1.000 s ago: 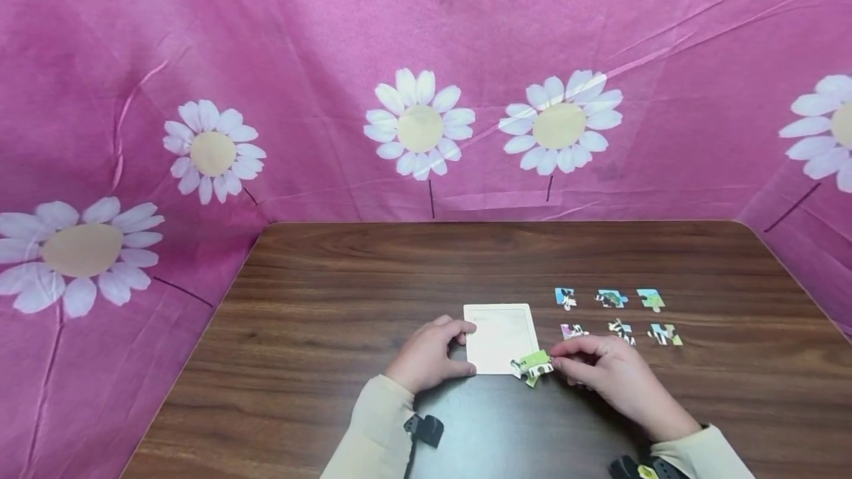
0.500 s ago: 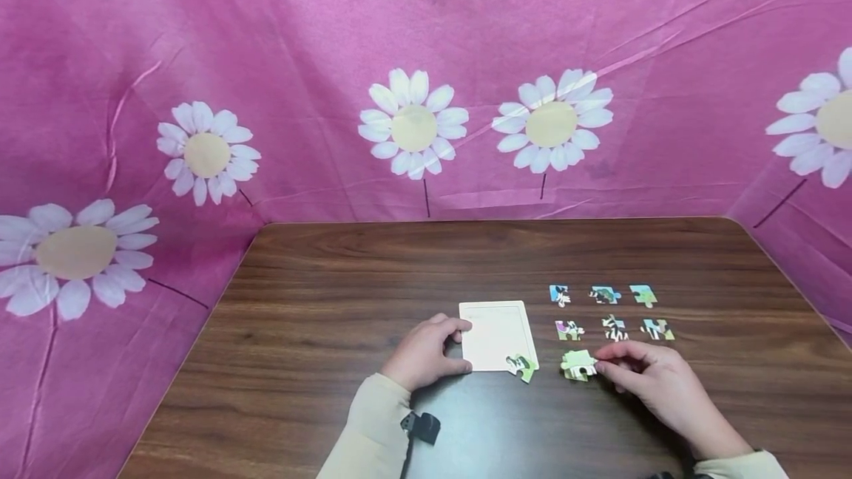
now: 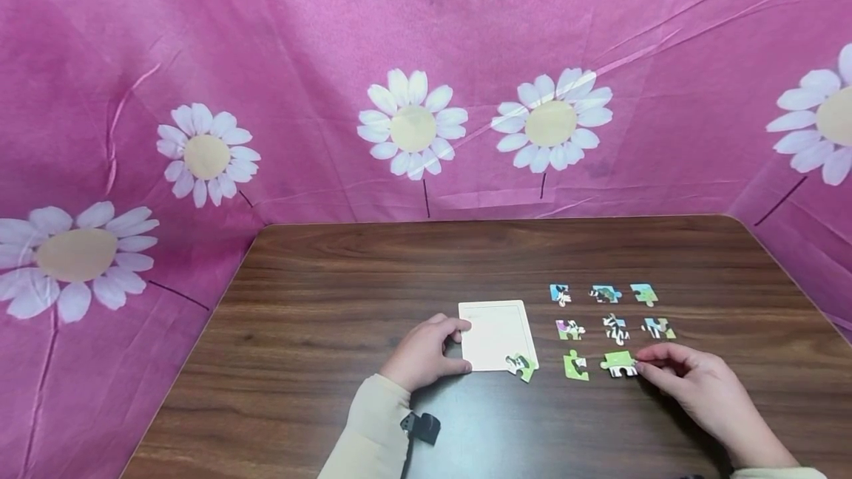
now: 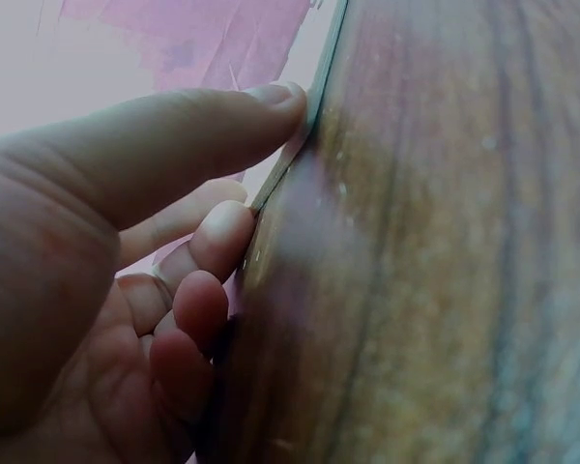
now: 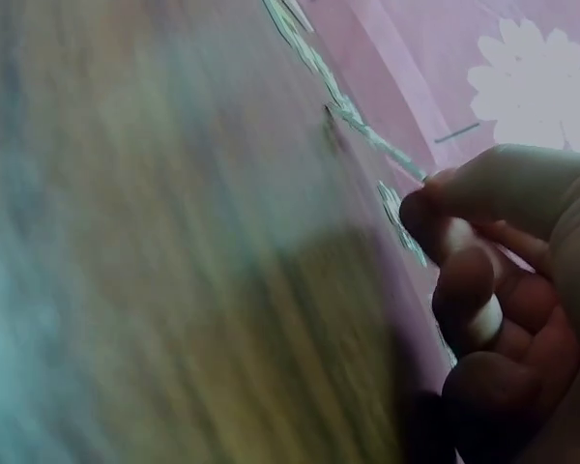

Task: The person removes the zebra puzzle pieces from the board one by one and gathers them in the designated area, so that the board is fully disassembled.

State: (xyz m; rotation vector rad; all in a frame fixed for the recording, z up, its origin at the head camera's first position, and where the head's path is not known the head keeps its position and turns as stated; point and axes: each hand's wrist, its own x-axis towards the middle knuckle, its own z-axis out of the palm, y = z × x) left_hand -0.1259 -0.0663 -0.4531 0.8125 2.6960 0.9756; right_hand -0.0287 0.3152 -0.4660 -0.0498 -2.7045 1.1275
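Observation:
At its left edge, my left hand (image 3: 429, 352) holds a square white puzzle board (image 3: 494, 331); in the left wrist view the thumb (image 4: 261, 106) and fingertips touch the board's thin edge. My right hand (image 3: 695, 383) pinches a green and white puzzle piece (image 3: 619, 361) between thumb and forefinger, at or just above the table. In the right wrist view only the piece's thin edge (image 5: 382, 145) shows. Left of it lies another green puzzle piece (image 3: 575, 366). A third green and black-white piece (image 3: 520, 367) lies tilted across the board's lower right corner.
Behind the right hand several puzzle pieces lie in two rows, among them a blue one (image 3: 560, 294), a blue-green one (image 3: 644, 293) and a zebra-striped one (image 3: 616, 329). The wooden table (image 3: 333, 294) ends at a pink flowered cloth (image 3: 299, 58).
My right hand has moved right with a green puzzle piece, leaving one on the board's corner and then another on the table. The left hand stays at the board.

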